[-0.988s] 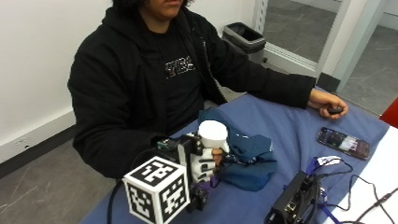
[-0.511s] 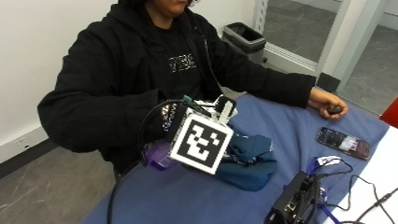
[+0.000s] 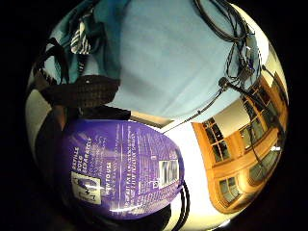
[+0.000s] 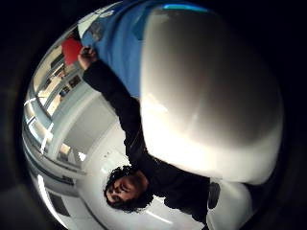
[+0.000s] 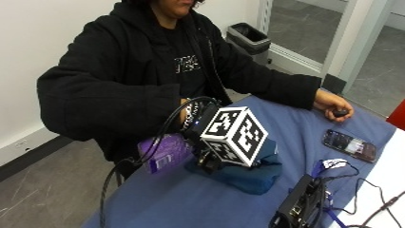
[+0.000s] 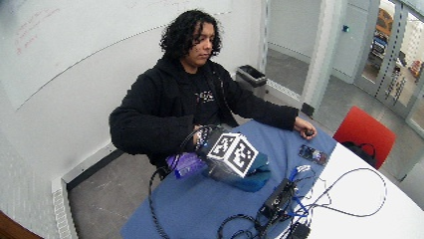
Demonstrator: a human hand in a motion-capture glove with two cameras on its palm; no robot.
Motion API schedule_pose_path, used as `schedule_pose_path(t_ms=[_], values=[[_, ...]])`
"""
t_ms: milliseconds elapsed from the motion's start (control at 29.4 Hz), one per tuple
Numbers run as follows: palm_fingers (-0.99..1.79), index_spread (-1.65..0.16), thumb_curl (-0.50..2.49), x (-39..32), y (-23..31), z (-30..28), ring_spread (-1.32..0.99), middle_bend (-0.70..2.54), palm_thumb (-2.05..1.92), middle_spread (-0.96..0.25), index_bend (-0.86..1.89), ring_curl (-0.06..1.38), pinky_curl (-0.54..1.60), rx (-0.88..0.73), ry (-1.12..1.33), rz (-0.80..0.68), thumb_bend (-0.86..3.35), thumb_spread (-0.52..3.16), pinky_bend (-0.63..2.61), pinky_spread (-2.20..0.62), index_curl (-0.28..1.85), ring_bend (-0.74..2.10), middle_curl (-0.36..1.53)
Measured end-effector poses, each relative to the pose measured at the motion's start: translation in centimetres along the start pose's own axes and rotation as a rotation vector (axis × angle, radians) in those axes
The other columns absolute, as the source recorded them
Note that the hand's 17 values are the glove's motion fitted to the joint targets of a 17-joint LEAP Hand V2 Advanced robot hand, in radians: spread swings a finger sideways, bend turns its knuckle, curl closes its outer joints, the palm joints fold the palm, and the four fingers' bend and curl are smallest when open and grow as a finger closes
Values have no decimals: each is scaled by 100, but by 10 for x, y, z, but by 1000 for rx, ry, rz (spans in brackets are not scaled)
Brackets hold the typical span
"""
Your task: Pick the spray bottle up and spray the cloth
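Note:
A purple spray bottle (image 5: 163,152) lies tipped on its side in the air, just above the blue table (image 5: 190,204) near its front left edge. My gloved right hand (image 5: 197,119) grips it at the neck, largely hidden in the outside view. The bottle's purple label (image 3: 120,166) fills much of the little finger side view, and its white head (image 4: 211,96) fills the thumb side view. The crumpled teal cloth (image 5: 253,173) lies on the table right under and beside the hand, and the cloth (image 3: 91,29) shows past the glove straps too.
The person's bare left hand (image 5: 329,104) rests at the table's far side on a small black object. A phone (image 5: 349,145) lies nearby. A black box (image 5: 301,206) with cables sits at the near right. A bin (image 5: 250,38) stands behind.
The bottle stood upright in the hand over the cloth a second ago. The hand has since rolled over, and the bottle now lies sideways with its purple body towards the table's left edge.

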State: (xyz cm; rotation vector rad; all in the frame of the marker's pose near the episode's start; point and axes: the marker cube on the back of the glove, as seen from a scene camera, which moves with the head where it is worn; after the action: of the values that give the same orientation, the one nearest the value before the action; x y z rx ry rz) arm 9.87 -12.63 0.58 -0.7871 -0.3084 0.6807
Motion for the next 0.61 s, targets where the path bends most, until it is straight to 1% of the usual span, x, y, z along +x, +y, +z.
schedule_pose_path(t_ms=[170, 375, 511, 613], values=[[127, -23, 75, 0, -21, 11, -19, 55, 100, -15, 25, 49, 42, -63, 76, 60, -3, 38, 41, -21, 61, 55, 53], [127, -22, 76, -12, -59, 13, -19, 54, 100, -14, 24, 49, 42, -84, 109, 101, -3, 39, 41, -19, 62, 54, 53], [127, -22, 76, 1, -55, 38, -19, 54, 100, -14, 23, 49, 42, -163, 160, 116, -3, 40, 41, -19, 62, 54, 53], [127, -22, 76, -5, -50, 37, -19, 54, 100, -14, 23, 49, 42, -153, 159, 82, -3, 40, 40, -19, 62, 54, 53]])
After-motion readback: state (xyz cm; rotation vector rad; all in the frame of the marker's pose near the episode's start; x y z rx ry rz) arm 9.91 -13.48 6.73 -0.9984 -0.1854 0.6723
